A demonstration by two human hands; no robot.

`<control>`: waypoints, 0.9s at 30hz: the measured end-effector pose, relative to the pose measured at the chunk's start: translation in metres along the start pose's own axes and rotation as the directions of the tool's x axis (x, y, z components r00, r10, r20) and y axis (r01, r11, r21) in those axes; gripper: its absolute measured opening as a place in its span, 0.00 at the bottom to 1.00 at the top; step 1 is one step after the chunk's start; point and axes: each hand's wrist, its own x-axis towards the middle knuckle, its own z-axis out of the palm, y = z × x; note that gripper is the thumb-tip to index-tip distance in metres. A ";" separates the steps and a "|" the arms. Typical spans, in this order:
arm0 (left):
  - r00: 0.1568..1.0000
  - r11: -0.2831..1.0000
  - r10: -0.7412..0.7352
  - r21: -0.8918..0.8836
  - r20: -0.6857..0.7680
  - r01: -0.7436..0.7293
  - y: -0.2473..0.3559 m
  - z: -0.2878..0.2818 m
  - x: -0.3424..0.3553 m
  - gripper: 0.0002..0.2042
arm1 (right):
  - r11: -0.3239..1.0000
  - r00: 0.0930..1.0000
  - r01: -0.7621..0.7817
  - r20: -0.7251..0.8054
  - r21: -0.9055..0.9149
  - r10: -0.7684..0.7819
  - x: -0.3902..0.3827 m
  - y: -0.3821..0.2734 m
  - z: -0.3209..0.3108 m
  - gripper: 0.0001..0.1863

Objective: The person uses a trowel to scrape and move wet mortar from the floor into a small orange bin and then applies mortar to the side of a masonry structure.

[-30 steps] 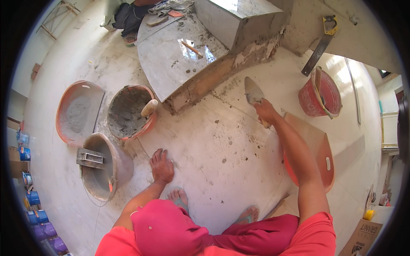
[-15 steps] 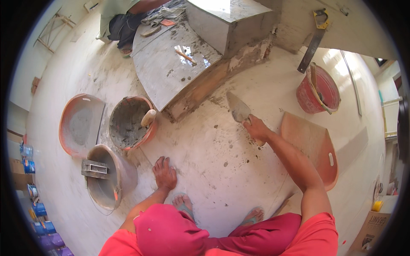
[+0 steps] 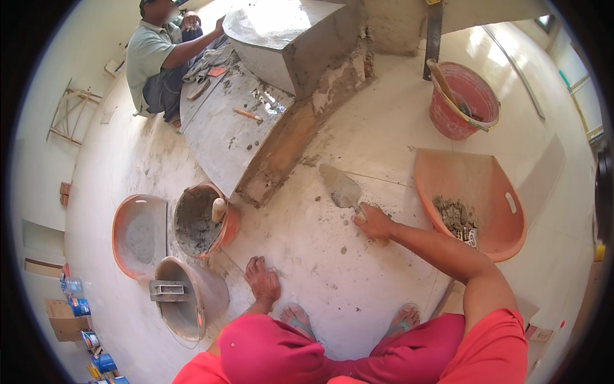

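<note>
Right up close, between five and six on a clock laid over the view, sandalled feet stand apart on the pale floor. Near seven, here's the left hand, palm down on the floor, fingers loosely spread, holding nothing. Over at four, the right hand has its fingers wrapped firmly round the handle of a trowel, and that blade sits close to dead centre, pointing out between ten and eleven from the fist, low over the floor; whether its edge touches, I can't tell. Swing to between seven and eight: a greyish bucket, a metal-framed float hooked on its rim. Just beyond, between eight and nine, an orange bucket smeared inside with grey mortar, a wooden handle poking up at its right side, and an orange scoop just beside it. Across at three, a bigger orange tray, crumbly mortar at its near left end! Farther up at two, a red bucket, and past that a saw. At ten, a tiled step carries a wooden stick; a grey block rises behind it, and farther out a co-worker crouches, one hand at the block's edge.
</note>
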 end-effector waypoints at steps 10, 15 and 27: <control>1.000 1.000 0.000 0.011 0.002 0.000 0.002 0.005 0.001 0.27 | 0.983 0.955 0.136 -0.247 -0.123 -0.163 0.031 0.024 -0.031 0.32; 1.000 0.999 -0.009 0.043 0.013 0.009 0.002 0.001 0.000 0.27 | 0.989 0.990 -0.051 -0.138 -0.139 0.031 0.050 -0.024 -0.091 0.29; 0.999 0.999 0.033 0.012 -0.032 -0.033 -0.001 0.004 0.001 0.27 | 0.951 0.992 0.100 0.100 -0.291 -0.074 0.034 -0.039 -0.045 0.25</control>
